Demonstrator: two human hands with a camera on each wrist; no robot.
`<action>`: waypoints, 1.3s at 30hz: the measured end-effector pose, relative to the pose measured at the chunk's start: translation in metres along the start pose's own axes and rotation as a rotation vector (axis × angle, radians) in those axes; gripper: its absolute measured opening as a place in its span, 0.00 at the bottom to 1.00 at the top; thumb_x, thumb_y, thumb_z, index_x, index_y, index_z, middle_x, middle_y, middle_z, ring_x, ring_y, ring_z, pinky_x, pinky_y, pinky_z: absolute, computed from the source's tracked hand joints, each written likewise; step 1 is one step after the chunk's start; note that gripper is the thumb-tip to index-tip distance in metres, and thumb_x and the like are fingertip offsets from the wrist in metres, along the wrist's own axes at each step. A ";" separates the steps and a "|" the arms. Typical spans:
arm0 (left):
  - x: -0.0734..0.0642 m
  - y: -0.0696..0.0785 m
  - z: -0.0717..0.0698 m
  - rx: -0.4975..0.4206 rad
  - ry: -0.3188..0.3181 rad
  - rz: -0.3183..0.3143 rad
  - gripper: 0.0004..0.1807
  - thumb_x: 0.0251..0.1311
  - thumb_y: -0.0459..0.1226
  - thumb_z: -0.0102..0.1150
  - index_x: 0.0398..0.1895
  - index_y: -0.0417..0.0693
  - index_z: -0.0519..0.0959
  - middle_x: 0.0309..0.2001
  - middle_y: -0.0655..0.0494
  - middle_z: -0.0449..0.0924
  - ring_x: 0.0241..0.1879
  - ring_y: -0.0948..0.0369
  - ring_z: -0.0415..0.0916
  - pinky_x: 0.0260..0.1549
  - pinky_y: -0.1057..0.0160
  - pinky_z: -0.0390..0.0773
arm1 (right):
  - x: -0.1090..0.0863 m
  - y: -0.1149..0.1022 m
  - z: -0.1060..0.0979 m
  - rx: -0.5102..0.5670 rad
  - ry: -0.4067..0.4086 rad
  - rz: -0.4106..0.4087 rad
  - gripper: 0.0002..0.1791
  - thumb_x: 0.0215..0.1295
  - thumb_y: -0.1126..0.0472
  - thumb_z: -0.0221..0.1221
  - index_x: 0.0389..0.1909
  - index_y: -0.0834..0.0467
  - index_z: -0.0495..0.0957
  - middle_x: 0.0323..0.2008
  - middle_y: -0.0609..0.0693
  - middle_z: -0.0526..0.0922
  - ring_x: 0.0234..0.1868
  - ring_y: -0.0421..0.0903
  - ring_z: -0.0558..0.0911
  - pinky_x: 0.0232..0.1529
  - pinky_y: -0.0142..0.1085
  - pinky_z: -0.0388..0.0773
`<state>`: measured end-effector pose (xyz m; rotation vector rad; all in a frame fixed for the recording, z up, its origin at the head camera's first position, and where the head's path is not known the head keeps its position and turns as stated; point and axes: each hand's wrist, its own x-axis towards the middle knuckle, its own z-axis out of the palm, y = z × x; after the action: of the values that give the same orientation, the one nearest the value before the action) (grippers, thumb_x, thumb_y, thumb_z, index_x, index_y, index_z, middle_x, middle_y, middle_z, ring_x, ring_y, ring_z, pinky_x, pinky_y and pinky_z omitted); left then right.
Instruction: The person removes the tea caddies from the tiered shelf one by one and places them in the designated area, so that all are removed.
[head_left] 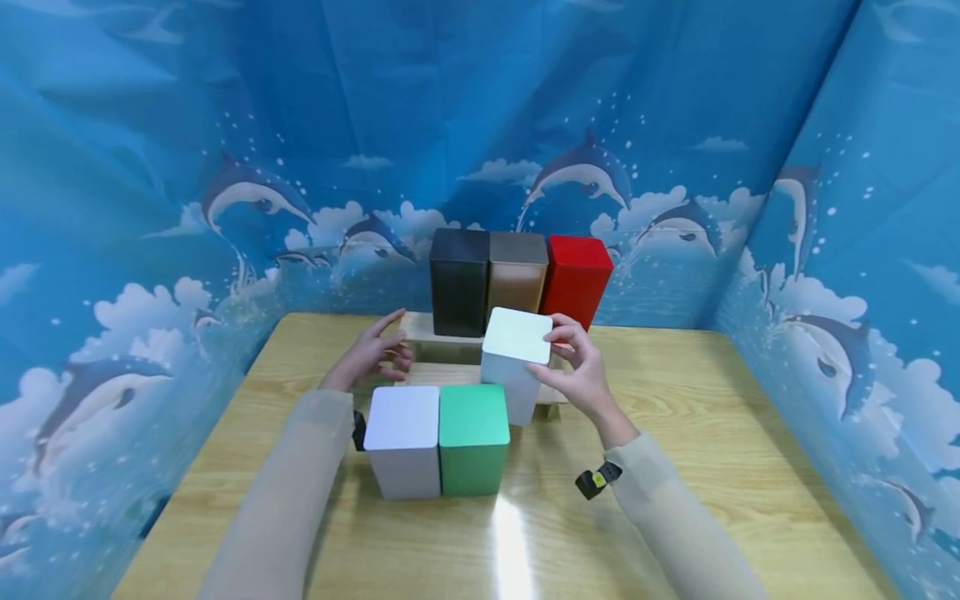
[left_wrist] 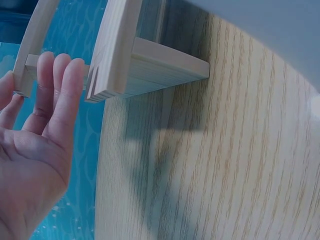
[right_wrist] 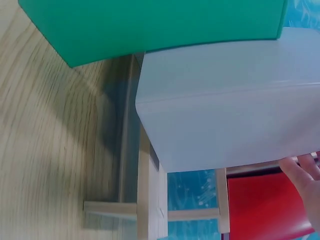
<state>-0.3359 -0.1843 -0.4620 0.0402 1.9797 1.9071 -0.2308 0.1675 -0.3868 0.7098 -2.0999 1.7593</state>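
With fingers and thumb, my right hand (head_left: 577, 371) grips the upper right side of a white square canister (head_left: 516, 346). In the right wrist view this canister (right_wrist: 225, 120) leans over the front rail of a two-step wooden rack (right_wrist: 152, 200); whether its base bears on the rack cannot be made out. My left hand (head_left: 371, 354) is at the rack's left end, fingers loosely bent and holding nothing. The left wrist view shows those fingers beside the wooden rails (left_wrist: 117, 55). A black canister (head_left: 459, 283), a bronze one (head_left: 517, 275) and a red one (head_left: 579, 275) stand on the back step.
In front of the rack, a second white canister (head_left: 403, 437) and a green canister (head_left: 474, 442) stand side by side on the wood-grain table (head_left: 675, 392). Blue dolphin-print sheeting (head_left: 420, 108) hangs behind and along both sides.
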 end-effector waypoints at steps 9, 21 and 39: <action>0.001 -0.004 0.001 0.000 0.024 0.008 0.30 0.69 0.47 0.45 0.71 0.73 0.50 0.40 0.40 0.77 0.35 0.51 0.79 0.36 0.47 0.80 | -0.010 0.001 -0.012 -0.007 0.031 -0.014 0.20 0.48 0.78 0.63 0.43 0.73 0.67 0.58 0.66 0.65 0.59 0.54 0.65 0.53 0.41 0.73; 0.001 -0.005 0.001 0.007 0.014 0.016 0.30 0.68 0.48 0.46 0.71 0.73 0.50 0.40 0.41 0.78 0.36 0.50 0.79 0.37 0.47 0.80 | -0.023 0.000 -0.029 -0.018 0.078 -0.027 0.20 0.47 0.81 0.62 0.42 0.76 0.67 0.58 0.71 0.64 0.59 0.51 0.67 0.50 0.33 0.75; 0.004 -0.005 0.000 0.000 0.021 0.026 0.30 0.69 0.47 0.46 0.71 0.72 0.50 0.39 0.41 0.78 0.34 0.51 0.79 0.36 0.47 0.80 | -0.043 0.022 -0.047 0.059 0.061 -0.116 0.22 0.40 0.84 0.63 0.39 0.75 0.67 0.56 0.69 0.66 0.57 0.50 0.69 0.50 0.35 0.76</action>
<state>-0.3381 -0.1834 -0.4677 0.0467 2.0026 1.9315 -0.2107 0.2235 -0.4186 0.7683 -1.9347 1.7632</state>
